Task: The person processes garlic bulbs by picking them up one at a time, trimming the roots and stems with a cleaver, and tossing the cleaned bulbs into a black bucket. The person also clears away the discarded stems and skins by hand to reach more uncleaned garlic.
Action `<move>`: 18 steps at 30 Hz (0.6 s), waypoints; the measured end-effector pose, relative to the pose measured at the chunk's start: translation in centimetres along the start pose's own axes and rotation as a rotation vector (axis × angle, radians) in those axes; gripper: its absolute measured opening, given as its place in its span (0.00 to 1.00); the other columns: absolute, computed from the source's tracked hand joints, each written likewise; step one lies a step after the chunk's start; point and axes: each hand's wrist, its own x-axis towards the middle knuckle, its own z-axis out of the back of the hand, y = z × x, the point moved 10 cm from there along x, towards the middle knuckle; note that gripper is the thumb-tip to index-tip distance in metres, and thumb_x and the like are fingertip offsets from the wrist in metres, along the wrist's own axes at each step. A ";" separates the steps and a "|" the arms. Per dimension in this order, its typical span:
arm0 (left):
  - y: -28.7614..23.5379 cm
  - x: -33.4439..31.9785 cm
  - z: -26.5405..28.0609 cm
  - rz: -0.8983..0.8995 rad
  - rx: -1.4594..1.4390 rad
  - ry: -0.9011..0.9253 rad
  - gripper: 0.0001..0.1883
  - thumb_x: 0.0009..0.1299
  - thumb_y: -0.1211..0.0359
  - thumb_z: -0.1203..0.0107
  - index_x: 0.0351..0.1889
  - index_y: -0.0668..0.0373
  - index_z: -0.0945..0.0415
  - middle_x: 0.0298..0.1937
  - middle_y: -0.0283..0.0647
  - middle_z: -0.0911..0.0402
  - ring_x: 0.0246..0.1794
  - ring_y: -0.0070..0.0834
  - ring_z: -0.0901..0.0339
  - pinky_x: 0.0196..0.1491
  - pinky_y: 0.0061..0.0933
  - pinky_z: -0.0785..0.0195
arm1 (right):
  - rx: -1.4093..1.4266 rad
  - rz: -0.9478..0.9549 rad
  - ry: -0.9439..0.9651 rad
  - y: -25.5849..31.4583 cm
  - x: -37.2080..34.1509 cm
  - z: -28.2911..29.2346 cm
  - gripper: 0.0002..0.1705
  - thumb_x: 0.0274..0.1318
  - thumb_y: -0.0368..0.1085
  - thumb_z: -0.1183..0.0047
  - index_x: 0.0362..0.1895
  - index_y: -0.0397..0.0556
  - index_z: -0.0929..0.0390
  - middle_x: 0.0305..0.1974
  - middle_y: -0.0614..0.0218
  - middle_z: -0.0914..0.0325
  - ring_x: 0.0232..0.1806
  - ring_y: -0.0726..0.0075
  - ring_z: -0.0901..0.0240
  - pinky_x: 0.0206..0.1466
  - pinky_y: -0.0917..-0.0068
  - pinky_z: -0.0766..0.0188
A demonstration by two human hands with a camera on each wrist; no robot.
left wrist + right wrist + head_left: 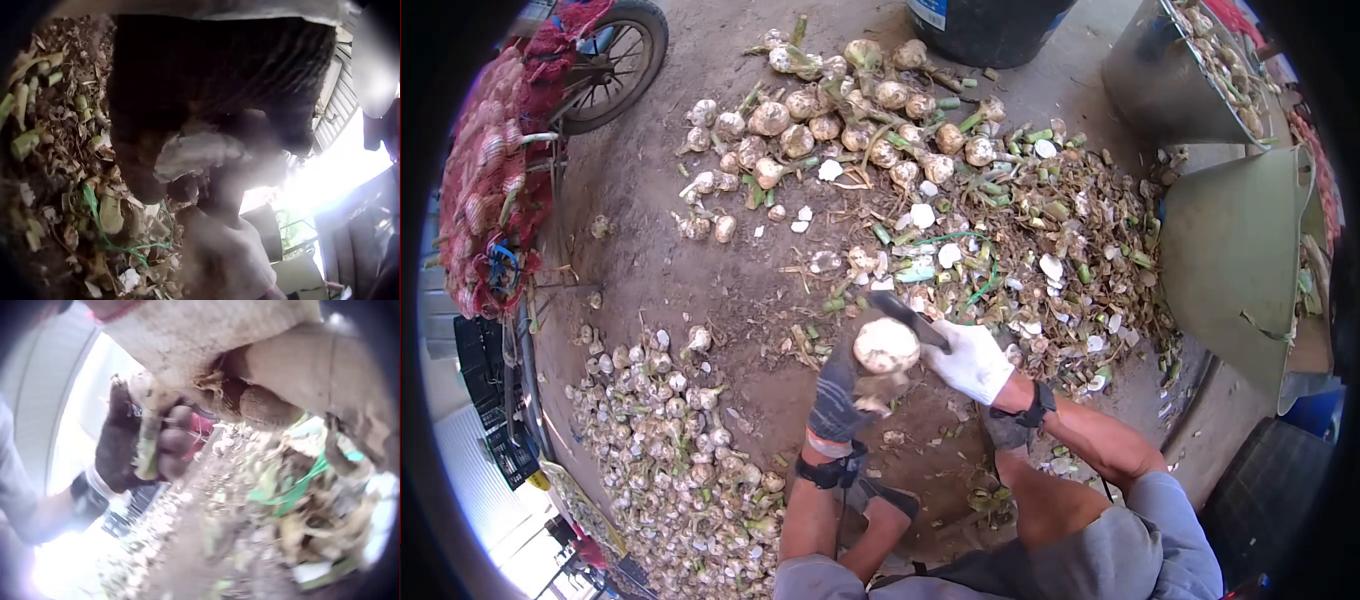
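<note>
A dark striped glove covers my left hand, which grips a large whitish garlic bulb. In the right wrist view a cut green stem hangs from that bulb along the dark fingers. My right hand, in a white glove, holds a dark-bladed knife whose blade overlaps the bulb's upper right edge in the head view. The knife's handle is mostly hidden inside the white glove. Both hands are close together above the ground, between the person's feet and the trimmings.
Untrimmed garlic lies heaped ahead, and a broad pile of trimmed bulbs spreads at left. Stem and skin scraps cover the ground at right, beside a green tub. A wheel and red mesh sacks stand far left.
</note>
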 end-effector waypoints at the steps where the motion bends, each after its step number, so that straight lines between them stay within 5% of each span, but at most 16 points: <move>1: -0.8 0.3 -0.4 0.008 -0.004 0.004 0.40 0.62 0.65 0.28 0.70 0.65 0.35 0.62 0.45 0.23 0.60 0.32 0.22 0.62 0.33 0.26 | 0.001 -0.009 0.003 0.4 -0.2 -0.4 0.08 0.60 0.38 0.46 0.39 0.49 0.20 0.26 0.51 0.21 0.29 0.45 0.19 0.34 0.55 0.24; 4: 0.7 0.3 -1.6 0.121 0.121 0.093 0.40 0.62 0.65 0.29 0.70 0.64 0.36 0.62 0.44 0.24 0.60 0.33 0.23 0.63 0.36 0.27 | 0.152 -0.093 -0.029 -0.4 -0.6 -0.7 0.07 0.61 0.38 0.46 0.38 0.50 0.20 0.27 0.50 0.21 0.30 0.44 0.20 0.34 0.55 0.24; 6: 5.3 -1.4 -1.6 0.258 -0.529 0.007 0.38 0.64 0.62 0.29 0.70 0.62 0.35 0.58 0.42 0.22 0.56 0.33 0.22 0.60 0.38 0.25 | 0.045 0.239 -0.135 1.9 -1.2 -0.6 0.09 0.59 0.37 0.45 0.41 0.50 0.19 0.29 0.52 0.21 0.31 0.45 0.20 0.35 0.55 0.23; 8: 4.7 -2.7 -2.9 0.299 -0.680 -0.057 0.36 0.66 0.60 0.30 0.70 0.57 0.34 0.58 0.43 0.23 0.55 0.34 0.22 0.55 0.39 0.22 | -0.011 0.258 -0.122 1.9 -2.1 -0.3 0.13 0.56 0.36 0.45 0.45 0.51 0.19 0.29 0.53 0.21 0.32 0.46 0.20 0.36 0.55 0.22; 10: 7.4 -4.7 -4.0 0.548 -1.053 -0.248 0.33 0.67 0.52 0.33 0.67 0.53 0.31 0.57 0.42 0.22 0.53 0.34 0.22 0.46 0.35 0.20 | -0.090 0.338 -0.213 2.6 -3.2 0.9 0.16 0.54 0.36 0.44 0.48 0.51 0.18 0.29 0.55 0.20 0.32 0.46 0.19 0.36 0.56 0.22; 11: 5.6 -3.3 -4.4 0.422 -1.042 -0.024 0.29 0.69 0.47 0.36 0.61 0.53 0.27 0.50 0.40 0.21 0.43 0.31 0.21 0.35 0.32 0.22 | -0.067 0.345 -0.306 2.5 -3.6 1.8 0.12 0.56 0.37 0.45 0.44 0.50 0.19 0.28 0.55 0.20 0.31 0.45 0.20 0.36 0.55 0.22; 12: 3.4 -3.5 -3.7 0.386 -1.251 -0.013 0.28 0.69 0.46 0.38 0.58 0.54 0.26 0.47 0.40 0.20 0.37 0.29 0.22 0.31 0.31 0.24 | -0.066 0.348 -0.303 1.2 -3.3 1.2 0.12 0.56 0.37 0.45 0.44 0.50 0.19 0.28 0.55 0.20 0.31 0.45 0.20 0.36 0.55 0.22; 13: 1.0 -3.5 -2.7 0.341 -1.458 0.006 0.27 0.70 0.44 0.39 0.56 0.54 0.25 0.43 0.39 0.20 0.31 0.27 0.23 0.27 0.29 0.27 | -0.206 0.240 -0.145 -2.2 -1.9 -1.3 0.10 0.57 0.38 0.45 0.41 0.50 0.20 0.27 0.54 0.20 0.31 0.45 0.20 0.35 0.54 0.22; 14: -0.4 -3.2 2.2 0.022 -1.449 0.052 0.26 0.73 0.46 0.42 0.57 0.55 0.26 0.39 0.38 0.21 0.27 0.25 0.28 0.26 0.30 0.30 | -0.339 0.129 0.012 -5.1 -1.3 -3.1 0.08 0.57 0.39 0.45 0.38 0.50 0.21 0.26 0.54 0.21 0.30 0.45 0.20 0.35 0.53 0.23; 15: -3.2 -3.4 6.1 -0.077 -1.600 -0.036 0.28 0.74 0.45 0.44 0.61 0.55 0.28 0.38 0.36 0.23 0.30 0.24 0.28 0.31 0.32 0.28 | -0.322 0.105 0.013 -6.0 -1.7 -2.9 0.08 0.60 0.40 0.46 0.33 0.49 0.24 0.25 0.53 0.21 0.30 0.44 0.20 0.34 0.51 0.24; 16: -0.1 -6.8 14.5 -0.197 -1.598 -0.225 0.31 0.74 0.44 0.44 0.63 0.57 0.29 0.40 0.35 0.23 0.32 0.24 0.27 0.35 0.34 0.27 | -0.308 0.047 0.023 -6.5 -2.3 -2.4 0.09 0.60 0.41 0.46 0.34 0.49 0.21 0.27 0.52 0.20 0.31 0.43 0.19 0.35 0.51 0.24; 17: -4.1 -7.1 17.2 -0.391 -1.450 -0.460 0.29 0.74 0.46 0.43 0.62 0.59 0.30 0.44 0.36 0.21 0.33 0.26 0.25 0.35 0.33 0.28 | -0.195 0.020 -0.055 -6.8 -3.0 -1.7 0.09 0.60 0.41 0.46 0.35 0.50 0.20 0.28 0.52 0.19 0.32 0.43 0.19 0.36 0.52 0.23; 18: -0.8 -10.7 21.9 -0.433 -1.374 -0.850 0.25 0.73 0.54 0.39 0.61 0.59 0.28 0.46 0.36 0.20 0.34 0.26 0.25 0.36 0.31 0.29 | -0.077 0.017 -0.135 -6.8 -3.0 -1.2 0.10 0.60 0.41 0.46 0.36 0.50 0.18 0.29 0.51 0.19 0.33 0.43 0.19 0.37 0.52 0.23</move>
